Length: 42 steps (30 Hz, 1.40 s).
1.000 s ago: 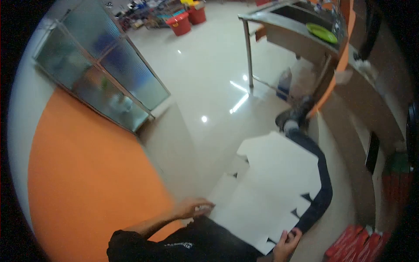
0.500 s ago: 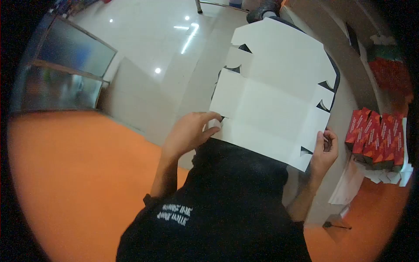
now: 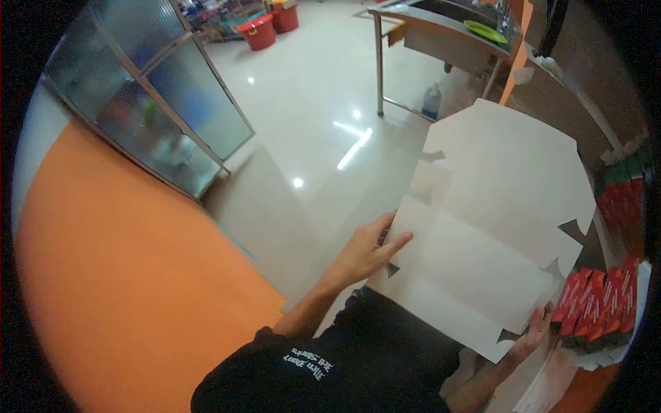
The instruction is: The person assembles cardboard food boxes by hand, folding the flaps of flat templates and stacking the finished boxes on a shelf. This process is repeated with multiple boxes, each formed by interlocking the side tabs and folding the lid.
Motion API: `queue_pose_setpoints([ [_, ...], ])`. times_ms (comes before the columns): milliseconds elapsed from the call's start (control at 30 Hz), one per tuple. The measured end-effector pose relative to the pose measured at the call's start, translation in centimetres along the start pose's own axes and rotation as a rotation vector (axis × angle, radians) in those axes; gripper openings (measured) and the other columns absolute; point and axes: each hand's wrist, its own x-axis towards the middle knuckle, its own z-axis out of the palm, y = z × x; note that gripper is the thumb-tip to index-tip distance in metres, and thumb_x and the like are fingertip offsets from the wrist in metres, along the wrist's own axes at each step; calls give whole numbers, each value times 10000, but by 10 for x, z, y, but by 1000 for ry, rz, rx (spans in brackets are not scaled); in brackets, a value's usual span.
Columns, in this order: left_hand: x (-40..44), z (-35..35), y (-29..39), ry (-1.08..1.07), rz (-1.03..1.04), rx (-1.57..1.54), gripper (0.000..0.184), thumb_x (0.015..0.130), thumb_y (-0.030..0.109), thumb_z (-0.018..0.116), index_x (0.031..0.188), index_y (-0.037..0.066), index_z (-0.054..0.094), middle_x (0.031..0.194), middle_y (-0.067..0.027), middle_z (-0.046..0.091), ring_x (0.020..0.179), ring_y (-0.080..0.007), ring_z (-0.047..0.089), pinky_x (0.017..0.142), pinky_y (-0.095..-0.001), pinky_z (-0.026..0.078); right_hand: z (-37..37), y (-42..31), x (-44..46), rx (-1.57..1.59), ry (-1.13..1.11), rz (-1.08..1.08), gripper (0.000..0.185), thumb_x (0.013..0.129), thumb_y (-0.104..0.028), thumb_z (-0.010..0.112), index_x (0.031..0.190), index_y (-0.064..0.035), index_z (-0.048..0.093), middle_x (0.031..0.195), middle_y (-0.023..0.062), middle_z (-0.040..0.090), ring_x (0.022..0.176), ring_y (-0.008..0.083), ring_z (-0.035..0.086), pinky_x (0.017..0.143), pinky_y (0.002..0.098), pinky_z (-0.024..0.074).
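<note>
A flat white die-cut cardboard sheet (image 3: 482,227), with fold lines and notched side edges, lies tilted in front of my body. My left hand (image 3: 365,253) grips its left edge, the thumb on top and the other fingers underneath. At the lower right edge my right hand (image 3: 536,334) holds the sheet near a dark notch; part of its fingers is hidden by the cardboard. The sheet's right side comes close to several red printed boxes (image 3: 597,301).
A glass-panelled door (image 3: 200,89) stands at the left beside an orange wall (image 3: 138,275). Ahead is a metal sink stand (image 3: 379,62) with a green plate (image 3: 485,32) in it. Red tubs (image 3: 257,33) sit on the shiny tiled floor (image 3: 303,110).
The view has swung up, bringing the sink stand and tubs in. The left hand has moved up the sheet's edge, its thumb now flat on top. Both hands keep hold.
</note>
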Motion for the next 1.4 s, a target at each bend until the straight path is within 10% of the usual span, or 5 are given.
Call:
queue_pose_setpoints([
  [367,-4,16,20,128,76,-63,287,837,126,639,1029,-14,478,963,-145,617,886,-179,586,764,-325,480,8,47,-16,455,74,571,835,806,-574,591,1390,-40,322,1274,153,474,1175,274,455,1011,425,338],
  [533,-17,13,27,78,61,35,216,845,99,620,957,-4,466,972,-135,609,902,-188,580,783,-325,474,25,26,-28,252,-280,581,886,761,-504,688,1396,-20,303,1263,156,485,1156,270,470,984,414,365],
  [800,-10,-6,16,-435,214,-186,185,842,92,627,978,12,530,1054,-74,490,894,-130,528,758,-265,444,49,-7,-23,-102,-517,412,412,848,-59,607,1222,45,469,1072,109,601,974,167,563,860,310,440],
  [1167,-4,12,48,256,525,610,298,758,82,724,1018,43,583,1011,-114,570,845,-204,594,659,-296,500,79,-20,-9,-92,-488,212,258,859,-37,604,1095,44,541,993,120,629,915,172,588,827,301,457],
  [1400,-4,58,81,-309,223,-9,333,874,120,616,1166,-1,511,994,-128,610,839,-186,614,671,-286,520,101,-25,0,54,-504,145,331,849,-118,653,1123,33,545,1030,114,625,940,188,595,858,308,461],
])
